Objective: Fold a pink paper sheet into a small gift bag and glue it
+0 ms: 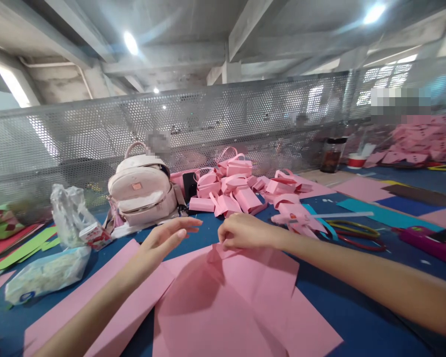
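Observation:
Pink paper sheets (211,317) lie in front of me, overlapping and creased. My right hand (241,231) is closed at the top of them, pinching a folded pink piece of paper (223,252) whose far side is hidden by the fingers. To its left my left hand (171,235) hovers with fingers stretched out, holding nothing. Under my left forearm lies another long pink sheet (85,292). Beyond my hands sits a heap of small pink paper baskets (241,186), some with looped handles. A pink glue gun (293,218) lies right of the heap.
A white backpack (143,191) stands behind my left hand, beside a black phone (189,185). Plastic bags (48,272) and green paper strips (26,245) are at left. On the right are a dark jar (332,154), coloured sheets (386,208) and a purple tool (427,243). A perforated metal panel (215,114) runs behind.

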Demonstrator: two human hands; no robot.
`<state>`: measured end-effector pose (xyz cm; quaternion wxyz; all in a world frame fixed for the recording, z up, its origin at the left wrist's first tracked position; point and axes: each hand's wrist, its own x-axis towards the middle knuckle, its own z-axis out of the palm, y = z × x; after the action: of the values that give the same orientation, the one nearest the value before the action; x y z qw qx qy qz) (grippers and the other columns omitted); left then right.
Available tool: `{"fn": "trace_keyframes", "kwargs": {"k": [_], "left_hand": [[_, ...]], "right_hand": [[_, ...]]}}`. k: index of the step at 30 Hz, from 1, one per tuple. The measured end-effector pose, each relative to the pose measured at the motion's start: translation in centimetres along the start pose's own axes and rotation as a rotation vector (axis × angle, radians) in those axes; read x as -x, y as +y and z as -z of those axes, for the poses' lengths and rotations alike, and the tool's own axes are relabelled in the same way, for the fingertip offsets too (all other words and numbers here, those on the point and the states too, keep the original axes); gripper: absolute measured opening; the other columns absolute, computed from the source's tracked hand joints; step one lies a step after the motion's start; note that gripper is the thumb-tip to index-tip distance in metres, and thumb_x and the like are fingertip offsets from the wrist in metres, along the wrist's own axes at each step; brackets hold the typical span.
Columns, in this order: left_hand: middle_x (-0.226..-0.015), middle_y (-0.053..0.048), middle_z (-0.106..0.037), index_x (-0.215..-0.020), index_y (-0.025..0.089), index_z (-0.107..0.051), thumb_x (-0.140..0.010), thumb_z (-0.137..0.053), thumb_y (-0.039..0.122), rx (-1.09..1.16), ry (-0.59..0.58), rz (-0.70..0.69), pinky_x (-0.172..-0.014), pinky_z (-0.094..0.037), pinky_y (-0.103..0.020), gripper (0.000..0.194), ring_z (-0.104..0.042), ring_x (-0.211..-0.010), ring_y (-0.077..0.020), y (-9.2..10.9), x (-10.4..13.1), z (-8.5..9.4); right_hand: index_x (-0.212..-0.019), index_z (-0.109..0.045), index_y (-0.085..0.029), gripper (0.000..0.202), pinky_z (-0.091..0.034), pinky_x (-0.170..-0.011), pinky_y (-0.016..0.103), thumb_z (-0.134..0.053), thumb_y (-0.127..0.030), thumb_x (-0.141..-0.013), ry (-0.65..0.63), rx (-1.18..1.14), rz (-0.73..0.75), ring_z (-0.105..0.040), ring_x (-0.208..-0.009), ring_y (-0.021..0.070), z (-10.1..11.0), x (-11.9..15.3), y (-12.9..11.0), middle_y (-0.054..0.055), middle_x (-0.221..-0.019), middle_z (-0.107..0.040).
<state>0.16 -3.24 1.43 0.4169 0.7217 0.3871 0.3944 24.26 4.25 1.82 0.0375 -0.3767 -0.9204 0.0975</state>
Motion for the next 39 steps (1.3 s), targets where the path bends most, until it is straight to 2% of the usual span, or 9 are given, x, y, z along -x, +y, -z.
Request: {"fn": "trace_keyframes", "kwargs": {"k": [4,8,11,13,19,24,28,34,39], "left_hand": [[-0.133,-0.002,-0.065,-0.12,0.028,-0.065,-0.099,-0.049,0.029,-0.557,0.053,-0.213,-0.105,-0.043,-0.032,0.026,-0.056,-0.126,-0.0208,3.2,1.7,0.0],[-0.125,-0.004,-0.069,-0.12,0.026,-0.065,-0.099,-0.044,0.017,-0.873,-0.009,-0.384,-0.096,-0.049,-0.033,0.031,-0.064,-0.114,-0.0207,4.1,3.1,-1.4],[-0.104,-0.006,-0.076,-0.107,0.021,-0.071,-0.097,-0.044,0.016,-0.97,-0.182,-0.169,-0.081,-0.056,-0.035,0.029,-0.071,-0.09,-0.0229,2.7,3.6,-3.7],[-0.118,-0.011,-0.073,-0.122,0.016,-0.066,-0.092,-0.054,0.017,-1.038,-0.3,-0.09,-0.088,-0.057,-0.04,0.033,-0.071,-0.102,-0.028,0.8,3.7,-5.6],[-0.137,-0.024,-0.059,-0.136,0.001,-0.054,-0.091,-0.051,0.017,-1.256,-0.304,-0.27,-0.095,-0.054,-0.049,0.048,-0.06,-0.123,-0.0377,-4.9,3.8,-9.5],[-0.137,-0.018,-0.061,-0.138,0.005,-0.052,-0.098,-0.045,0.029,-1.269,-0.23,-0.412,-0.099,-0.05,-0.049,0.047,-0.061,-0.123,-0.0348,-6.1,4.2,-9.0],[-0.138,-0.015,-0.061,-0.137,0.008,-0.052,-0.098,-0.04,0.016,-1.283,-0.215,-0.44,-0.107,-0.042,-0.051,0.042,-0.056,-0.128,-0.0316,-5.8,4.1,-7.8],[-0.145,-0.016,-0.055,-0.145,0.006,-0.041,-0.087,-0.039,0.003,-1.305,-0.197,-0.41,-0.112,-0.037,-0.054,0.058,-0.051,-0.134,-0.0309,-6.3,4.1,-7.0],[-0.148,-0.016,-0.051,-0.145,0.006,-0.042,-0.077,-0.042,0.002,-1.23,-0.262,-0.512,-0.117,-0.032,-0.05,0.067,-0.048,-0.137,-0.0271,-7.3,4.5,-7.1]], "right_hand": [[-0.08,-0.079,-0.022,0.015,-0.04,-0.067,0.022,-0.065,-0.017,-0.075,-0.019,-0.021,-0.029,-0.068,-0.082,0.0183,-0.5,-0.6,0.2,0.001,-0.086,-0.077],[-0.08,-0.079,-0.02,0.014,-0.041,-0.063,0.021,-0.066,-0.025,-0.075,-0.052,-0.06,-0.081,-0.068,-0.077,0.0179,-0.9,-0.9,0.5,0.002,-0.081,-0.076],[-0.081,-0.078,-0.019,0.017,-0.039,-0.059,0.021,-0.063,-0.025,-0.075,-0.083,-0.096,-0.117,-0.067,-0.073,0.0172,-1.6,-0.6,0.5,0.002,-0.079,-0.076],[-0.08,-0.077,-0.018,0.018,-0.038,-0.057,0.021,-0.06,-0.023,-0.074,-0.11,-0.12,-0.127,-0.066,-0.071,0.0164,-2.0,-0.2,0.5,0.002,-0.077,-0.075],[-0.07,-0.071,-0.017,0.015,-0.031,-0.052,0.023,-0.057,-0.022,-0.073,-0.218,-0.199,-0.123,-0.055,-0.061,0.0127,-2.9,1.2,1.2,-0.001,-0.066,-0.065],[-0.058,-0.053,-0.017,0.02,-0.024,-0.049,0.024,-0.055,-0.025,-0.076,-0.306,-0.329,-0.103,-0.038,-0.052,0.0088,-3.5,2.0,2.0,-0.006,-0.054,-0.04],[-0.056,-0.034,-0.02,0.031,-0.02,-0.047,0.024,-0.051,-0.026,-0.08,-0.353,-0.448,-0.066,-0.025,-0.05,0.0077,-4.3,2.2,2.0,-0.008,-0.055,-0.023],[-0.059,-0.031,-0.021,0.034,-0.02,-0.049,0.025,-0.05,-0.031,-0.085,-0.279,-0.488,-0.111,-0.025,-0.052,0.0087,-5.5,2.5,0.5,-0.007,-0.057,-0.024],[-0.067,-0.045,-0.02,0.027,-0.027,-0.06,0.027,-0.066,-0.029,-0.081,-0.033,-0.249,-0.106,-0.044,-0.066,0.0134,-5.9,3.5,-0.6,-0.004,-0.069,-0.051]]}}
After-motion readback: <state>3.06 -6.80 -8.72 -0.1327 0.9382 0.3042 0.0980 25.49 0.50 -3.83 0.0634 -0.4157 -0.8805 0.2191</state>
